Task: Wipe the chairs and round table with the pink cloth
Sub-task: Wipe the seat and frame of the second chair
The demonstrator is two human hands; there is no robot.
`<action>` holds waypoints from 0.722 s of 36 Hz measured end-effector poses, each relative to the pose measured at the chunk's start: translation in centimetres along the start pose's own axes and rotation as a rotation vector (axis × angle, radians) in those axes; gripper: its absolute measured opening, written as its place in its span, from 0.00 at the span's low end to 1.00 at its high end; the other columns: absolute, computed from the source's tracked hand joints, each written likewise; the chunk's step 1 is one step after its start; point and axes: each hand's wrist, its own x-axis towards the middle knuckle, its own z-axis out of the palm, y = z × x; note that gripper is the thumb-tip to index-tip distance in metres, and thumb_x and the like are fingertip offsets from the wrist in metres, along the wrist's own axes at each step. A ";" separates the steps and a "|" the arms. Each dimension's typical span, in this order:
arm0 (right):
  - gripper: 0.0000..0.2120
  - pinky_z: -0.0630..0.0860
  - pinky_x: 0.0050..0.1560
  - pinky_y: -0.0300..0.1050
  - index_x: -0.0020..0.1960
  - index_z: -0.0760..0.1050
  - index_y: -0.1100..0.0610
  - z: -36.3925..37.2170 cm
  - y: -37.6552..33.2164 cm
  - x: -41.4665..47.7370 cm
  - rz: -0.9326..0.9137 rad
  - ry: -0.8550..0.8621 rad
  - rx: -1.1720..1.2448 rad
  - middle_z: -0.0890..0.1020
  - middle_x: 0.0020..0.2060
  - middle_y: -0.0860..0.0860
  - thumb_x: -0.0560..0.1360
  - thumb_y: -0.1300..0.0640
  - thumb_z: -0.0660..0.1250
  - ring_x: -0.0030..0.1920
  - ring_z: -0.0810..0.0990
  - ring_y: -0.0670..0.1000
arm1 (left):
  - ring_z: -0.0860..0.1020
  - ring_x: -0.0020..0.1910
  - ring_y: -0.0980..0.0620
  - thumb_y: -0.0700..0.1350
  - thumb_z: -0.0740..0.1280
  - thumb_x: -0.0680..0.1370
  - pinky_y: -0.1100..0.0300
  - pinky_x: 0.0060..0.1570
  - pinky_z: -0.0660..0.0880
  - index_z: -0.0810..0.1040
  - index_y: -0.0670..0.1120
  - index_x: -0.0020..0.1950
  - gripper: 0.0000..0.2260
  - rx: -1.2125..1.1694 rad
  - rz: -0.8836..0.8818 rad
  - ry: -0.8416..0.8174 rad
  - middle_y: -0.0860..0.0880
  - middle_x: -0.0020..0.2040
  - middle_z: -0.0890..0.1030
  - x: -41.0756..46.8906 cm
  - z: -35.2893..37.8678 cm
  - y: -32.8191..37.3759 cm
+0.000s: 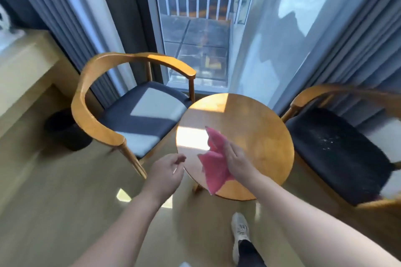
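Round table (249,128) is showing a smooth, glossy wood top w/ a warm honey tone, sunlight falling across its far & left parts; one wooden leg is peeking out under the near edge. L chair (93,115) is standing just beside the table's left side: bent-wood back & armrests in one sweeping curved band, slim wood legs, flat dark fabric seat pad w/ sun patches lying on it. R chair (336,149) is sitting just beside the table's right side, similar wood frame, dark seat looking matte & speckled w/ pale flecks; its near part is blurring out. Pink cloth (213,169) is looking soft, thin & crumpled, bright pink, bunched at the middle w/ one pointed corner sticking up & a broader flap hanging down toward the near table edge. It's sitting over the near-left part of the tabletop; can't tell if it's touching the wood. R hand (237,162) is gripping the cloth from its right side, back of hand facing the camera, fingers curling into the bunched middle, tips hiding behind fabric. L hand (167,171) is hanging left of the cloth, apart from it, by the table's near-left rim, fingers loosely curled, holding nothing. Black round bin (65,130) is standing on the pale shiny floor (54,201) behind the L chair; grey pleated curtains (65,6) are hanging either side of a glass door (195,39).
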 end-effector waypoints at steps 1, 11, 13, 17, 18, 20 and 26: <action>0.25 0.81 0.39 0.46 0.58 0.76 0.54 -0.7 -1.3 -1.0 -0.030 0.027 0.034 0.83 0.44 0.50 0.79 0.36 0.53 0.39 0.85 0.48 | 0.76 0.53 0.58 0.42 0.66 0.77 0.66 0.54 0.69 0.81 0.48 0.56 0.09 -0.014 0.042 -0.025 0.55 0.53 0.80 -0.1 -0.1 1.4; 0.30 0.76 0.42 0.40 0.52 0.80 0.53 -6.8 -5.7 -9.3 -0.200 0.261 0.096 0.83 0.43 0.52 0.75 0.31 0.52 0.43 0.82 0.48 | 0.77 0.52 0.66 0.45 0.72 0.74 0.74 0.51 0.72 0.72 0.58 0.63 0.20 -0.143 0.372 -0.321 0.60 0.53 0.79 -2.3 1.7 14.8; 0.34 0.78 0.48 0.46 0.51 0.80 0.53 -8.1 -5.1 -10.4 -0.187 0.283 0.093 0.83 0.42 0.51 0.72 0.26 0.53 0.44 0.82 0.50 | 0.80 0.50 0.59 0.43 0.73 0.73 0.64 0.51 0.78 0.72 0.59 0.61 0.21 -0.209 0.347 -0.383 0.56 0.52 0.81 -2.9 3.1 16.3; 0.32 0.75 0.61 0.57 0.58 0.78 0.42 -11.3 -3.3 -12.2 -0.106 0.276 0.030 0.84 0.51 0.49 0.72 0.23 0.50 0.54 0.82 0.51 | 0.82 0.46 0.54 0.41 0.74 0.72 0.59 0.45 0.79 0.76 0.58 0.56 0.18 -0.339 0.281 -0.441 0.52 0.50 0.82 -3.7 6.0 19.1; 0.32 0.74 0.63 0.55 0.60 0.77 0.40 -12.1 -3.0 -12.5 -0.099 0.283 -0.008 0.84 0.53 0.47 0.72 0.22 0.49 0.56 0.81 0.49 | 0.82 0.46 0.53 0.41 0.73 0.72 0.58 0.45 0.79 0.77 0.57 0.54 0.16 -0.340 0.281 -0.450 0.52 0.50 0.82 -3.8 6.5 19.7; 0.36 0.71 0.66 0.49 0.62 0.76 0.40 -14.3 -2.3 -13.6 -0.101 0.313 -0.088 0.82 0.57 0.46 0.70 0.21 0.46 0.59 0.78 0.46 | 0.81 0.45 0.52 0.38 0.73 0.71 0.58 0.43 0.78 0.79 0.55 0.51 0.14 -0.352 0.292 -0.443 0.50 0.47 0.83 -4.0 8.3 21.1; 0.17 0.66 0.58 0.44 0.44 0.71 0.41 -22.6 -0.3 -17.9 -0.062 0.372 -0.195 0.75 0.49 0.47 0.77 0.35 0.47 0.52 0.71 0.49 | 0.74 0.34 0.57 0.27 0.68 0.71 0.63 0.36 0.71 0.76 0.44 0.42 0.11 -0.422 0.293 -0.390 0.49 0.35 0.76 -5.6 14.5 26.7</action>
